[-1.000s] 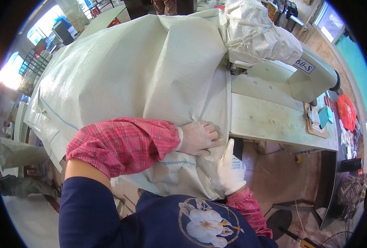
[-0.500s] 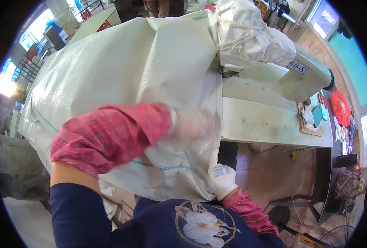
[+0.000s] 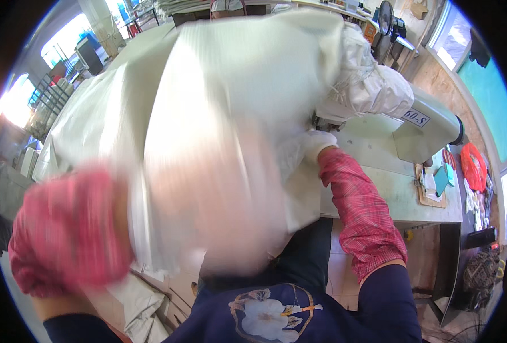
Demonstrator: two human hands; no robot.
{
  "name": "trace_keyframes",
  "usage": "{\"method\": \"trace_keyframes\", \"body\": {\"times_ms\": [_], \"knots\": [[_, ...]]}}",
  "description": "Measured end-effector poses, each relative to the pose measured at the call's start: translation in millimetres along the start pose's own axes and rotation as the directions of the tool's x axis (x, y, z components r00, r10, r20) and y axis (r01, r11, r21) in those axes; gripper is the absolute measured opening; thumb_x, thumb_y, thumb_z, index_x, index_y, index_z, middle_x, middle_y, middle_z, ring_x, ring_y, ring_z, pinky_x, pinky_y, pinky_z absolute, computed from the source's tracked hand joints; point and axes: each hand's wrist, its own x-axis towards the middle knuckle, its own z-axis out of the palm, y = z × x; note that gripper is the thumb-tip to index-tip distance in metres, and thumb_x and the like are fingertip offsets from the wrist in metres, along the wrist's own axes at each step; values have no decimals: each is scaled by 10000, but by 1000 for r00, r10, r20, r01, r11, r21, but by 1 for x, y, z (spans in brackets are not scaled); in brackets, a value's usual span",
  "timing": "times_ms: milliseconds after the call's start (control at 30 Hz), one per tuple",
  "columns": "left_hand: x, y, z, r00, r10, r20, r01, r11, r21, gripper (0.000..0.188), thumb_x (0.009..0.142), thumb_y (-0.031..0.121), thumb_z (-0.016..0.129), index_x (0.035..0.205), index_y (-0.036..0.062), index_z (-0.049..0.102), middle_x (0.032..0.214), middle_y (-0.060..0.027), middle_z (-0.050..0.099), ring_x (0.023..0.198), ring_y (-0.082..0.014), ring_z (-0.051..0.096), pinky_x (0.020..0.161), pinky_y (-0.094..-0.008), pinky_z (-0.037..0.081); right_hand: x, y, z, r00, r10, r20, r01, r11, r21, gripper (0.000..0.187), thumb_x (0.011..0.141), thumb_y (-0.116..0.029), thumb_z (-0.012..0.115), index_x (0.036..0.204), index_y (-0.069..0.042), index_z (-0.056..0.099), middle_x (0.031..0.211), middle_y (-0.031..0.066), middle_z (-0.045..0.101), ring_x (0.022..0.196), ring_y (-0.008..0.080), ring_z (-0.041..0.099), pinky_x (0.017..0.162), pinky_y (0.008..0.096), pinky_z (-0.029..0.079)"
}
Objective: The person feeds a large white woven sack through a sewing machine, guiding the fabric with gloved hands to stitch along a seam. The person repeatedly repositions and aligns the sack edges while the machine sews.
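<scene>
A large white woven plastic sheet [image 3: 116,108] spreads over the table, its middle raised and smeared by motion. My left hand [image 3: 219,200] is a broad pale blur in front of it, below a red plaid sleeve; its fingers cannot be made out. My right hand [image 3: 320,141], in a white glove, is closed at the sheet's right edge, just below the head of a sewing machine [image 3: 419,123]. Its fingertips are partly lost against the white material. White wrapping tied with cord covers the machine's head.
The pale table [image 3: 373,194] extends to the right, bearing a clipboard [image 3: 430,194] with papers and a teal item. A red plastic bag [image 3: 473,166] lies beyond it. A black fan [image 3: 386,20] stands at the back. Folded white material [image 3: 142,308] lies on the floor at lower left.
My right hand has moved up from the sheet's near edge to beside the machine's head. My left hand has swung left and nearer. The sheet's near part has lifted away, uncovering my legs.
</scene>
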Motion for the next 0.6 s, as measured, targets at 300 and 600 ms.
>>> {"method": "trace_keyframes", "body": {"times_ms": [300,600], "knots": [[107,121,-44,885,466,4,-402,767,-500,455,778,245,685,1156,1,614,1015,-174,655,866,-312,661,801,-423,527,-153,-137,102,786,-258,-561,550,705,447,504,917,-334,600,1284,9,560,1130,103,677,1021,239,635,881,369,506],[85,93,113,849,38,526,-104,990,96,547,815,163,592,1310,-52,503,1351,-207,518,1029,-285,617,850,-424,468,-215,-122,106,996,-79,30,-33,-28,999,363,982,-283,519,1150,13,645,983,140,713,794,179,659,710,298,516]]}}
